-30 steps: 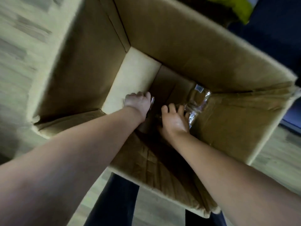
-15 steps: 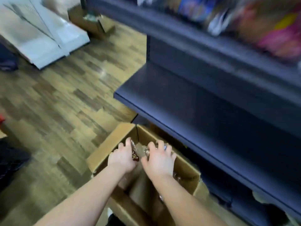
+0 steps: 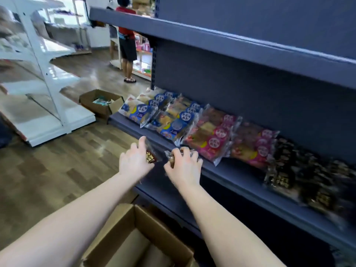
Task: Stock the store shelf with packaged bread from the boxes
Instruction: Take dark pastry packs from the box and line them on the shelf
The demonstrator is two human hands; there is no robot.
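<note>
The person holds both hands out over the front edge of the dark blue shelf (image 3: 240,182). The left hand (image 3: 134,162) grips a dark bread packet (image 3: 151,158) with a gold mark, the fingers closed around it and one finger pointing up. The right hand (image 3: 184,166) is closed over a second packet (image 3: 169,156) in clear wrap, the fingers curled on top of it. Both packets are just at the front edge of the shelf, near its left part.

On the shelf lie rows of bread: blue packets (image 3: 154,112) toward the left end, pink packets (image 3: 221,139) in the middle, dark packets (image 3: 300,174) to the right. Below the arms stands an open cardboard box (image 3: 119,228) on the wooden floor (image 3: 57,164). A smaller open box (image 3: 100,102) stands on the floor by the left end of the shelf. Farther back stands another person (image 3: 126,41) in a red top.
</note>
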